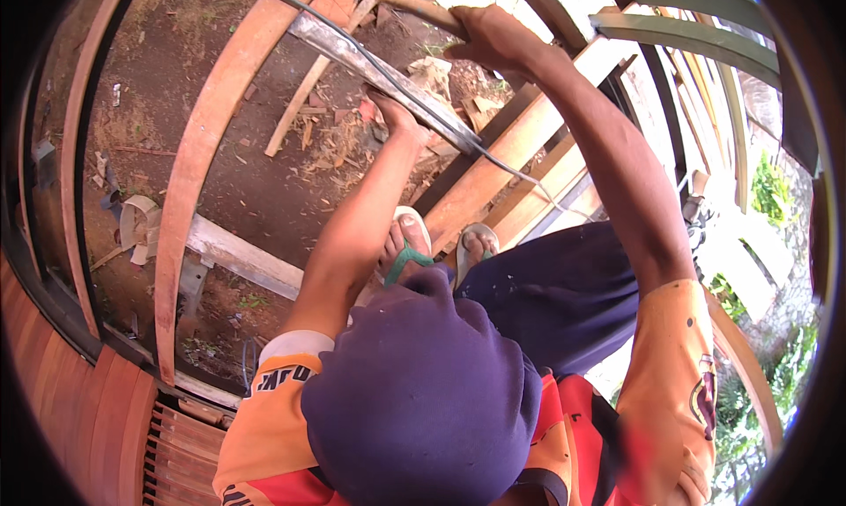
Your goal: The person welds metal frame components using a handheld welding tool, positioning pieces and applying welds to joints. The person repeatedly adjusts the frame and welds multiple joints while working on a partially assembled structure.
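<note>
My right hand [498, 37], at the upper middle, is closed around a wooden-handled tool [405, 6]. The handle points left and ends in a dark rounded tip; the kind of tool does not show clearly. My left hand [397, 117] is lower and to the left, against the near edge of a weathered grey wooden beam [388, 79]. Its fingers seem to grip that edge, and the beam partly hides them. Along the beam runs a dark cable [377, 63], which continues to the lower right.
Curved wooden slats [207, 154] rise at the left, above a slatted wooden surface [97, 409]. Below lies bare soil [229, 162] with wood scraps. My sandalled feet [410, 242] are by thick timbers [498, 162]. Greenish curved pieces [687, 37] stand at the upper right.
</note>
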